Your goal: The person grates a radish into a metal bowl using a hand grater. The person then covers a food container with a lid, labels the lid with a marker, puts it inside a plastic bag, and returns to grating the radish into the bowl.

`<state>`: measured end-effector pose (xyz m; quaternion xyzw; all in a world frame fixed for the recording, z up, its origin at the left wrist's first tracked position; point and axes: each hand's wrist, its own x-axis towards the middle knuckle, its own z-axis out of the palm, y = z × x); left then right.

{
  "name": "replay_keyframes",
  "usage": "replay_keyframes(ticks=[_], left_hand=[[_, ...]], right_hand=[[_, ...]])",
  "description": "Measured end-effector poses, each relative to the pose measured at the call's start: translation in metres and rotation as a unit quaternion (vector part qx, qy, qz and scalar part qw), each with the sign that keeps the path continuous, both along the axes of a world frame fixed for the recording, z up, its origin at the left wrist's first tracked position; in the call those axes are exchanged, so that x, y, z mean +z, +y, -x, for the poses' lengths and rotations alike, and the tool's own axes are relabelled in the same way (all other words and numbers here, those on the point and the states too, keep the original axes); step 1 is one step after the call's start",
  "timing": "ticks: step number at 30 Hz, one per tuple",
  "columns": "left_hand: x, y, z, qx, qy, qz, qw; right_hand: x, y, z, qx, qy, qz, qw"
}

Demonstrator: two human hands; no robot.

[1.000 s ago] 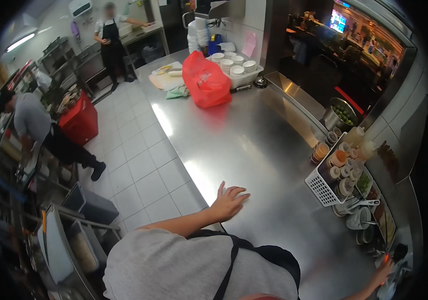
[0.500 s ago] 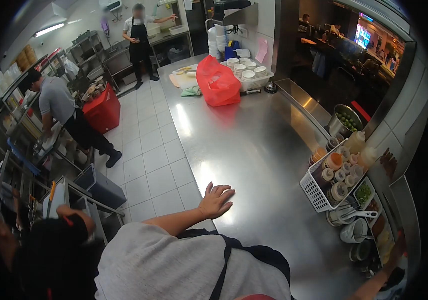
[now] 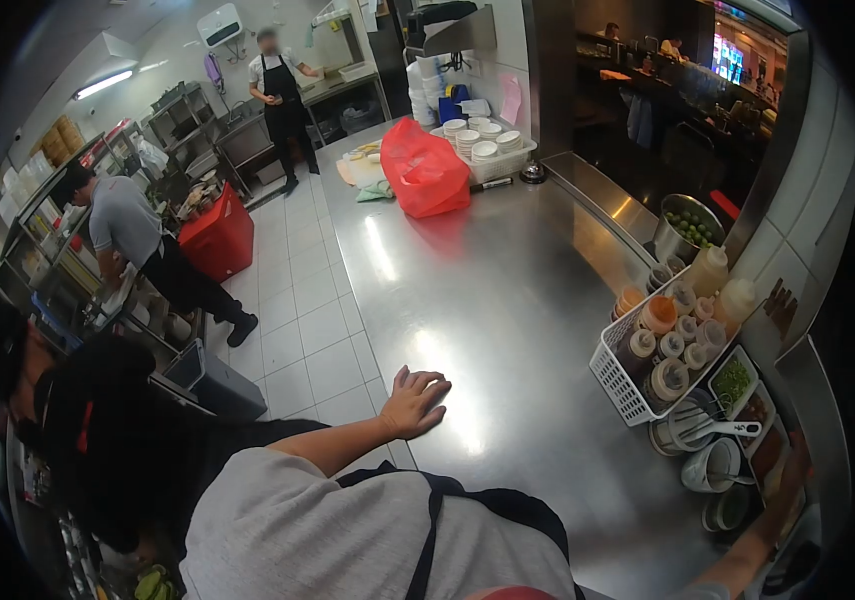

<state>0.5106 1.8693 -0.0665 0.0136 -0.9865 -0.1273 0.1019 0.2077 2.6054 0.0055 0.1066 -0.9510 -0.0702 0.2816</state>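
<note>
My left hand (image 3: pixel 415 402) rests on the steel counter (image 3: pixel 508 330) near its left edge, fingers apart, holding nothing. At the far right, my right hand (image 3: pixel 794 472) reaches over the row of topping containers; its fingers are too dark to make out. Beside that arm lie a container of chopped green herbs (image 3: pixel 734 384), a container with reddish contents (image 3: pixel 770 450) and a white bowl (image 3: pixel 710 466) with a utensil in it. A white-handled utensil (image 3: pixel 738 428) lies just above the bowl. The white basket (image 3: pixel 620 380) behind holds several sauce bottles.
A red plastic bag (image 3: pixel 424 170) stands on the counter's far end, beside a bin of small white dishes (image 3: pixel 514 160) and a service bell (image 3: pixel 533 172). A metal pot of green fruit (image 3: pixel 688 226) sits by the window. Co-workers (image 3: pixel 133 225) stand at left; one is close (image 3: pixel 98 440).
My right hand has shifted up along the containers. My left hand stays on the counter. The nearby co-worker in black has moved closer behind my left shoulder. The view has shifted slightly.
</note>
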Motion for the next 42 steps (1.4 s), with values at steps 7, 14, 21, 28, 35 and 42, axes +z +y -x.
replay_keyframes(ticks=[7, 14, 21, 28, 35, 42], left_hand=[[0.001, 0.002, 0.001, 0.005, -0.003, 0.004, 1.0], [0.001, 0.002, 0.001, 0.013, 0.005, 0.005, 1.0], [0.0, -0.002, 0.001, 0.009, 0.02, -0.005, 1.0], [0.001, -0.004, 0.0, 0.002, 0.02, -0.006, 1.0], [-0.005, -0.014, -0.003, -0.02, 0.038, -0.053, 0.998], [-0.008, -0.018, -0.008, -0.037, 0.05, -0.058, 0.996]], right_hand=[[-0.011, -0.006, 0.008, 0.002, -0.011, 0.006, 1.0], [-0.017, -0.02, 0.038, 0.012, -0.015, 0.01, 1.0], [-0.014, -0.037, 0.055, 0.009, -0.023, 0.002, 1.0], [-0.006, -0.032, 0.011, -0.059, 0.009, -0.015, 0.998], [0.07, -0.183, -0.181, 0.008, 0.16, 0.117, 0.98], [0.015, -0.421, -0.238, 0.241, -0.109, 0.489, 0.831]])
